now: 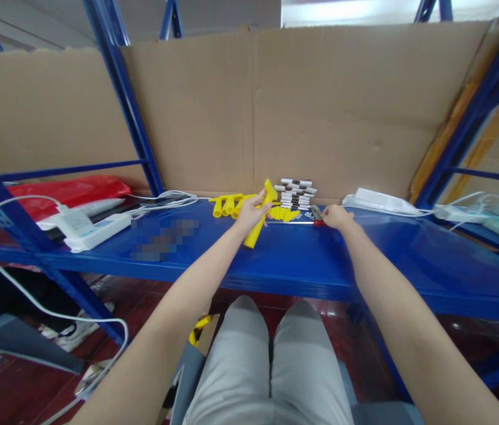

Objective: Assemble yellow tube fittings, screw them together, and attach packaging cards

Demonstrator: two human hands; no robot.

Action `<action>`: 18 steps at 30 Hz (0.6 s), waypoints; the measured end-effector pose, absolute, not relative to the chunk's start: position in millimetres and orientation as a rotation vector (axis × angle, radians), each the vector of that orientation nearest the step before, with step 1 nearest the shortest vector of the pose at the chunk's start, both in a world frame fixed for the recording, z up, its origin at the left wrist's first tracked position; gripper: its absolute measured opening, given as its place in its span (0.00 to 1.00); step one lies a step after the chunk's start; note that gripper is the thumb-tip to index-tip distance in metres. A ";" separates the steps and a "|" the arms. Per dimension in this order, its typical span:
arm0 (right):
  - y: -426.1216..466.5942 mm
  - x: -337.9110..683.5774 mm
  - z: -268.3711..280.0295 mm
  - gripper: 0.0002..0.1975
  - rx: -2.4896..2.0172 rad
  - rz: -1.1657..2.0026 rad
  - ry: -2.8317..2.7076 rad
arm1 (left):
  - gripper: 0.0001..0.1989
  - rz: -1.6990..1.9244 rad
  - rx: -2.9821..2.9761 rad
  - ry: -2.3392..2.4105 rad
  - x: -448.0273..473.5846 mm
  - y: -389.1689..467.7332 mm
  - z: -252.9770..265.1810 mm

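Note:
My left hand (253,211) is closed around a yellow plastic handle-like piece (255,235), tilted, with a bent top end and a tube pointing down toward me. Over at the right, my right hand (338,217) has its fingers closed at the red handle of a thin-shafted screwdriver (319,223) lying on the shelf. Small grey metal parts (317,212) lie beside those fingertips. Between the hands are a row of small yellow pieces (284,213) and a stack of white-and-dark cylinders (296,192). More yellow handle pieces (229,206) lie left of my left hand.
A blue metal shelf (294,260) carries everything, backed by a cardboard sheet (342,112). White power strips (99,231) with cables lie left, and a white box-like item (380,200) lies right. Below, yellow pieces (200,324) show in a box beside my leg.

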State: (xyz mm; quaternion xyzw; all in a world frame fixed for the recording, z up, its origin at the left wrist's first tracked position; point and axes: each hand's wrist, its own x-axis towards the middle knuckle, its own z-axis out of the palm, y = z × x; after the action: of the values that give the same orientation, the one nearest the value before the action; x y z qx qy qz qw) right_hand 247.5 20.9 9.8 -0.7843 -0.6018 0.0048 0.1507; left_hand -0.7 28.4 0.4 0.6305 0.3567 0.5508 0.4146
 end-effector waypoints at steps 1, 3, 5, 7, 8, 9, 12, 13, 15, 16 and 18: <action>20.2 246.0 10.3 0.14 -2.256 0.015 -1.733 | 0.35 1.384 1.583 0.895 -0.7 28.6 0.0; 18.9 241.6 10.5 0.15 -2.253 0.033 -1.757 | 0.35 1.387 1.581 0.894 -0.6 28.5 -0.3; 18.1 235.5 9.5 0.16 -2.228 0.053 -1.796 | 0.34 1.388 1.582 0.891 -0.2 27.8 -0.3; 18.1 229.0 7.5 0.17 -2.202 0.049 -1.828 | 0.35 1.382 1.588 0.881 0.1 26.9 -0.1; 18.5 226.1 6.3 0.17 -2.193 0.036 -1.836 | 0.35 1.378 1.590 0.875 0.3 26.5 -0.1; 19.2 223.7 5.1 0.17 -2.186 0.023 -1.839 | 0.35 1.374 1.591 0.870 0.4 26.1 0.0; 23.3 220.3 1.4 0.18 -2.169 -0.010 -1.851 | 0.34 1.366 1.596 0.862 0.6 25.3 0.0; 25.4 220.4 0.2 0.18 -2.160 -0.017 -1.860 | 0.34 1.363 1.601 0.862 0.7 25.0 0.0; 30.2 221.8 -1.8 0.18 -2.151 -0.025 -1.872 | 0.34 1.352 1.616 0.868 1.1 24.3 -0.2; 32.6 222.7 -2.7 0.18 -2.152 -0.028 -1.873 | 0.35 1.347 1.621 0.873 1.4 23.9 -0.3; 37.0 224.3 -4.2 0.18 -2.163 -0.030 -1.876 | 0.35 1.337 1.626 0.884 1.8 23.5 -0.8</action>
State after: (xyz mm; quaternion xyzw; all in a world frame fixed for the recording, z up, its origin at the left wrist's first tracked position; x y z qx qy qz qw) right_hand 224.3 37.0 -4.2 -0.7481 -0.6488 -0.0103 0.1389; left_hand 1.8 23.5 -0.8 0.6476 0.3521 0.5324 0.4162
